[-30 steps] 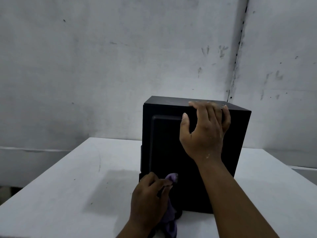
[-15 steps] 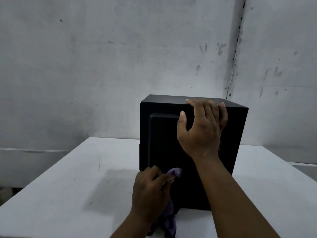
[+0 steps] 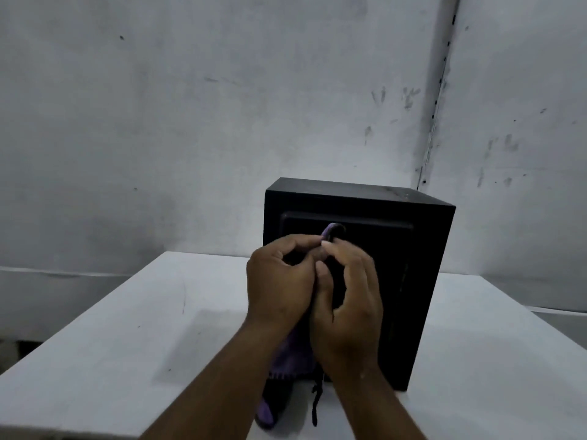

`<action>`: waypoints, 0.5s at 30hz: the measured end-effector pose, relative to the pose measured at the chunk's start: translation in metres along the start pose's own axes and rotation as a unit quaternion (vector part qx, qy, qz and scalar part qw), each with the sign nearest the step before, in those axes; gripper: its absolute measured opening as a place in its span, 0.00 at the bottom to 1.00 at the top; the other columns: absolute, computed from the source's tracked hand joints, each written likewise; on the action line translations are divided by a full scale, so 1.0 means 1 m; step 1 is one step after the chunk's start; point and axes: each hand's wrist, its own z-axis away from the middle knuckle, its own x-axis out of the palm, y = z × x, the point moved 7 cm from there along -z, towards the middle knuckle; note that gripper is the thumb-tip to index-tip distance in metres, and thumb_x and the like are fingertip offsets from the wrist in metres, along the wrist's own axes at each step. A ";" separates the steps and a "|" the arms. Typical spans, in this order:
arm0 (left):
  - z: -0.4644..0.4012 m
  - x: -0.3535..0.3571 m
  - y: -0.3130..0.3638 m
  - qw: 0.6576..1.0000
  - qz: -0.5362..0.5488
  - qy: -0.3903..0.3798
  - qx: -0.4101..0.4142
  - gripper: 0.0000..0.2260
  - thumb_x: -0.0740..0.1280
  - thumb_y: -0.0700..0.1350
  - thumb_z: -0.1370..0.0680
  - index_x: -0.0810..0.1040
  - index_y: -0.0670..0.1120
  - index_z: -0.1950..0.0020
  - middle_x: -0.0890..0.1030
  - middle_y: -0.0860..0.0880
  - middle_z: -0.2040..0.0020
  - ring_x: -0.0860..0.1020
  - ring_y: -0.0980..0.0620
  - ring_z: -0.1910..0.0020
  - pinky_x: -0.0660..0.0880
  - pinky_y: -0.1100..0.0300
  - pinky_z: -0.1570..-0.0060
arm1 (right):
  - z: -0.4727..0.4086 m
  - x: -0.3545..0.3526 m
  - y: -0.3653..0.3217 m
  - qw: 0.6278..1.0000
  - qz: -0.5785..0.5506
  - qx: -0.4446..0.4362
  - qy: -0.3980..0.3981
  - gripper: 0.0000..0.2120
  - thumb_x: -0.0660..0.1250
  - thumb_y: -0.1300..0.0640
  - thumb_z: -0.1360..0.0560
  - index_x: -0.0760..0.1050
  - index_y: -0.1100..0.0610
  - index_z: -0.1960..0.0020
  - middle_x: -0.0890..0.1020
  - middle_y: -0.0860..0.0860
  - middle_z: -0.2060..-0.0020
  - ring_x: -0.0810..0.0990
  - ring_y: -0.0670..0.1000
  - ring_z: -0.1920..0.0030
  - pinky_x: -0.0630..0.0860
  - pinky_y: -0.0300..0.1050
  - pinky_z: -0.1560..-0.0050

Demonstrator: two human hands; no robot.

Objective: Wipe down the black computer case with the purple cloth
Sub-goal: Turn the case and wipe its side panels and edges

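Fingers of left hand and right hand both pinch purple cloth, soft, floppy, bunch it up. Black case looks stiff, heavy-ish; brace top edge.

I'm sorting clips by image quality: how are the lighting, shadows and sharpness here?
Head view: dim, flat light; the black case loses surface detail. It casts a soft shadow leftward on the white table. Both hands and the purple cloth look slightly blurred. No glare.

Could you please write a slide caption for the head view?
Both hands, left hand and right hand, bunch the purple cloth before the black computer case.
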 end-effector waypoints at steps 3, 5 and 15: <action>0.003 0.008 0.001 0.996 0.055 -0.051 -0.045 0.07 0.75 0.39 0.23 0.88 0.51 0.50 0.88 0.57 0.57 0.86 0.60 0.55 0.80 0.67 0.55 | 0.011 -0.004 0.007 0.990 -0.081 0.109 0.026 0.14 0.67 0.60 0.18 0.76 0.52 0.33 0.81 0.48 0.39 0.80 0.50 0.36 0.80 0.53 0.38; 0.003 0.008 0.000 0.994 0.064 -0.062 -0.056 0.06 0.75 0.40 0.22 0.87 0.51 0.50 0.88 0.56 0.56 0.86 0.60 0.55 0.80 0.67 0.55 | 0.009 -0.006 0.013 0.980 -0.099 0.168 0.030 0.16 0.71 0.57 0.19 0.75 0.48 0.33 0.81 0.44 0.39 0.81 0.48 0.37 0.81 0.50 0.39; -0.027 -0.008 0.036 0.958 -0.205 0.042 0.198 0.10 0.72 0.47 0.22 0.85 0.56 0.42 0.82 0.60 0.45 0.75 0.55 0.43 0.74 0.62 0.43 | -0.027 -0.019 0.030 0.992 0.065 0.071 0.079 0.07 0.75 0.64 0.24 0.86 0.58 0.46 0.85 0.51 0.50 0.82 0.45 0.50 0.73 0.27 0.42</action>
